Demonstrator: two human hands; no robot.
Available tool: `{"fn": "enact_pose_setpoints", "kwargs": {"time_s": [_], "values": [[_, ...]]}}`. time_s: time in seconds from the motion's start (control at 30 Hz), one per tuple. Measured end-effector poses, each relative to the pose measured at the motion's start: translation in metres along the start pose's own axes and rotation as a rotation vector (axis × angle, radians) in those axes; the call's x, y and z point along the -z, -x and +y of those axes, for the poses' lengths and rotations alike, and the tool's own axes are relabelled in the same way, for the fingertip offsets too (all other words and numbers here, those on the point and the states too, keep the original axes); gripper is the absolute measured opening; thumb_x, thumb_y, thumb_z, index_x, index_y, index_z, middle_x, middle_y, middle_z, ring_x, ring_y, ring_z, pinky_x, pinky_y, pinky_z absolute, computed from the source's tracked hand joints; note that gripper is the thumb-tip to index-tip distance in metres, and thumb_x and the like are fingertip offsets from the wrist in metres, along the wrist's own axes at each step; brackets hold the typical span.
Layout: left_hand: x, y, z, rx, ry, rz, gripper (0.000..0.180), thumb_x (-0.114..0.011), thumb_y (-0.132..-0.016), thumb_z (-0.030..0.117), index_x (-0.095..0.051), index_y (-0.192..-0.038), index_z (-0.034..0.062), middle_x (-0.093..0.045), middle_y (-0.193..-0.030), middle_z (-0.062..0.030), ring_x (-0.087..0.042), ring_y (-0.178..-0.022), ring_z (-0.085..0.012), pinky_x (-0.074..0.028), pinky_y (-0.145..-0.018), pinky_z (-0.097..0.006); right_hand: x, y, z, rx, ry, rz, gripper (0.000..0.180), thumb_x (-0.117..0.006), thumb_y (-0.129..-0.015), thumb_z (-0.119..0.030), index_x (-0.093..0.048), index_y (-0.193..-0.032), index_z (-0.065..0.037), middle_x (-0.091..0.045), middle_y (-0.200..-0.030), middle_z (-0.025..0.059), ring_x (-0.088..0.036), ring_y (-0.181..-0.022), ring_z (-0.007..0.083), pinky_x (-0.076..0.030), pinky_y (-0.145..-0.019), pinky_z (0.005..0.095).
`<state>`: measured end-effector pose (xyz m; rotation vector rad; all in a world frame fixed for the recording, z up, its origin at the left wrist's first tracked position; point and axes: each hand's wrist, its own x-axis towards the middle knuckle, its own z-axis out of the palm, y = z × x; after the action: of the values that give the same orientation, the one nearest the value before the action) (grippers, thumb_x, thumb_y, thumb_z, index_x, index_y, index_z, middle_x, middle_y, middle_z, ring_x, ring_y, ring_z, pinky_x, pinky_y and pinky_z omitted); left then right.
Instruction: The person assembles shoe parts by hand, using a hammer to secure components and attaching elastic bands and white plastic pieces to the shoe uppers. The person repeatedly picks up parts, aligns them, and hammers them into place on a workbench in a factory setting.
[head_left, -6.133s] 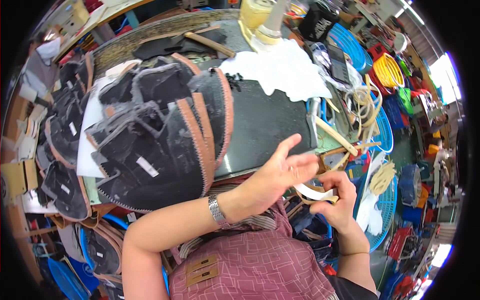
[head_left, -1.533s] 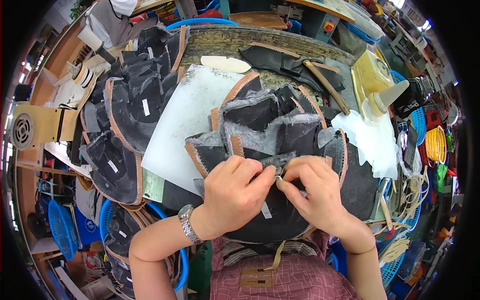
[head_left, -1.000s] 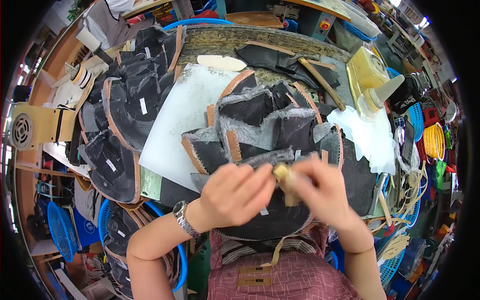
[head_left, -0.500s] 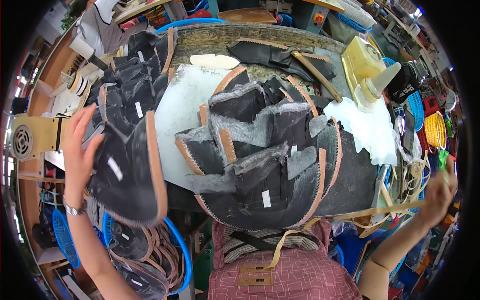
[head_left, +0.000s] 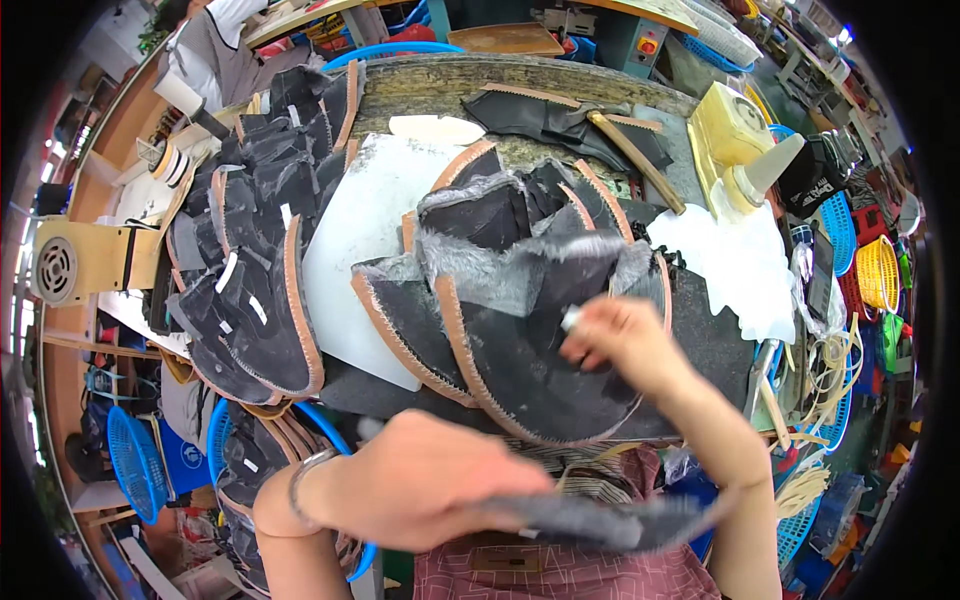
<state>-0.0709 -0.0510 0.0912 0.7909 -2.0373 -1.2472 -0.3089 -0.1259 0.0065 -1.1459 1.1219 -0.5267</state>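
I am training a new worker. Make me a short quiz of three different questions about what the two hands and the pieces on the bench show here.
1. True or false: the left hand holds a grey furry piece close to the body.
2. What does the right hand touch? A) the yellow basket B) the top dark fur-lined piece of the fanned pile C) the wooden-handled hammer
3. Fill in: the white sheet lies ____ the fanned pile of dark pieces.

Key: 1 true; 2 B; 3 under.
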Motion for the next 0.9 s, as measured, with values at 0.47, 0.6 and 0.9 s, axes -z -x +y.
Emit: {"fn": "enact_pose_setpoints", "kwargs": {"time_s": [0.47,0.6,0.9], "values": [[-0.021,-0.018,-0.073,0.314,-0.212,0.305,0.037,-0.073,-0.073,0.005,-0.058,-0.107,0.0019,-0.063,-0.096,-0.0091,-0.061,-0.081,-0.0138,-0.048,-0.07,-0.026,-0.027,0.012,-0.019,0.465,0.402,-0.292,0.014,-0.063,-0.084,-0.01,-0.067,-0.095,-0.002,-0.068,-0.081,0.0109,-0.067,-0.071,0.0196,-0.05,-0.064,0.0285],[-0.006,-0.016,-0.068,0.494,-0.035,0.241,0.039,-0.07,-0.075,0.003,-0.059,-0.112,0.0015,-0.062,-0.078,-0.0029,-0.054,-0.066,-0.0035,-0.045,-0.061,-0.021,-0.032,0.0,-0.01,0.456,0.348,-0.184,0.015,-0.063,-0.083,-0.011,-0.068,-0.094,-0.002,-0.068,-0.079,0.0107,-0.066,-0.069,0.0186,-0.05,-0.062,0.0285],[0.007,-0.02,-0.071,0.518,0.044,0.15,0.03,-0.068,-0.081,0.007,-0.064,-0.11,0.0004,-0.063,-0.07,-0.0019,-0.05,-0.063,-0.0016,-0.042,-0.056,-0.02,-0.04,0.003,-0.022,0.19,0.315,-0.094,0.018,-0.064,-0.082,-0.015,-0.067,-0.092,-0.001,-0.066,-0.072,0.0125,-0.064,-0.062,0.0183,-0.048,-0.057,0.0293]]}}
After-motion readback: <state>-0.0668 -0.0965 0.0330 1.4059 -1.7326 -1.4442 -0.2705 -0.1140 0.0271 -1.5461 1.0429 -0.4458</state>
